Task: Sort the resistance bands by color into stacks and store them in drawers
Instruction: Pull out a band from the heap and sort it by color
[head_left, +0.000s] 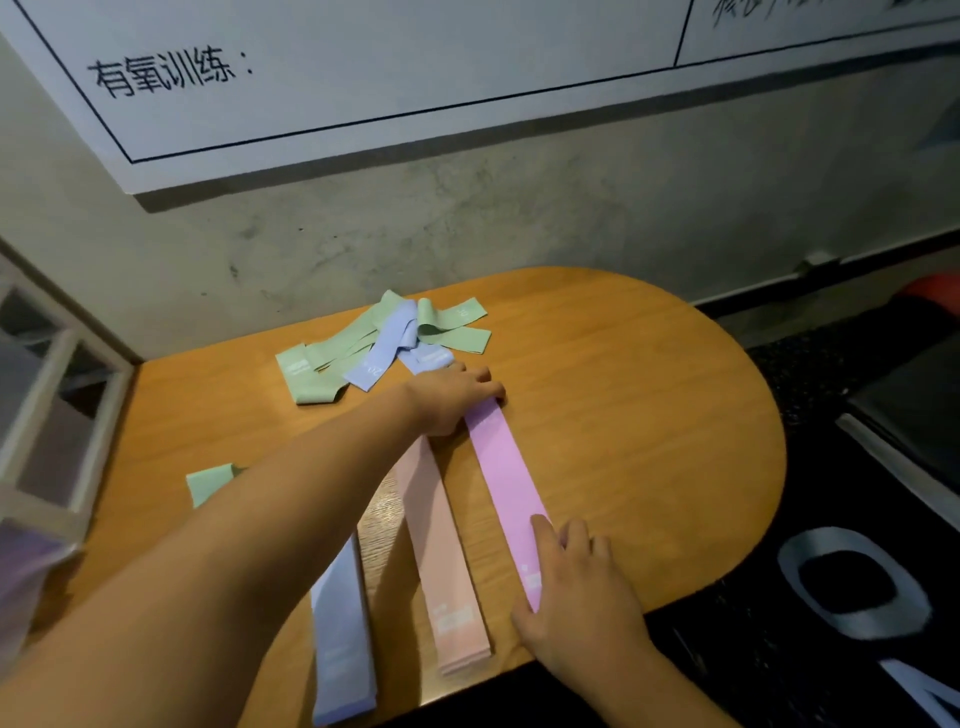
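Observation:
A pink band (506, 478) lies stretched flat on the wooden table (649, 415). My left hand (452, 395) presses its far end with flat fingers, and my right hand (576, 587) presses its near end. Beside it to the left lie a peach stack (441, 551) and a blue stack (340, 639), partly hidden by my left arm. A loose pile of green bands (332, 358) and blue bands (387, 348) sits at the back of the table. One green band (208, 480) peeks out from under my left arm.
A white drawer unit (47, 415) with translucent drawers stands at the table's left edge. A concrete wall with a whiteboard (363, 78) rises behind the table. Dark floor with grey markings (852, 587) lies to the right.

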